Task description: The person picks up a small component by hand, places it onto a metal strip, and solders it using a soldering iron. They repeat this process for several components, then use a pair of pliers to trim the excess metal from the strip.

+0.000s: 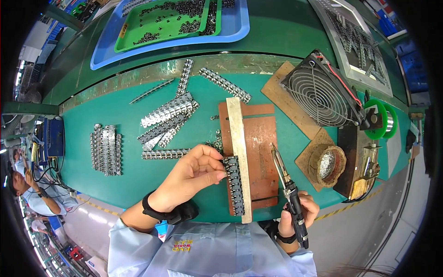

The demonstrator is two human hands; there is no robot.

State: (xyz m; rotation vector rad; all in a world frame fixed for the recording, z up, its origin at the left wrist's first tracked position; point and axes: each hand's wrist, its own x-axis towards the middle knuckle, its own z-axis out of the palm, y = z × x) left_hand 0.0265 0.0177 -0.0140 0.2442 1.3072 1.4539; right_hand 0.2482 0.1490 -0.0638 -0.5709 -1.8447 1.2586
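Running from twelve to six o'clock, the strip (236,191) is laid beside the bar (237,134). Its upper left edge is met by the nearer left hand's (184,177) bent fingers; whether it is gripped cannot be told. The iron (291,191) is held in the right hand's (308,211) closed fingers, its tip (273,147) between one and two o'clock from the strip. At eleven, dark parts (191,27) are held in a green tray (134,21) within a blue one; toward three, silvery matter (327,162) in a bowl (343,161).

A green worktable (76,143) stands on a pale grey floor (104,231) marked with striped yellow tape (334,211), a raised green surface (281,34) beyond it, as bright lights (31,235) line the room's left edge.
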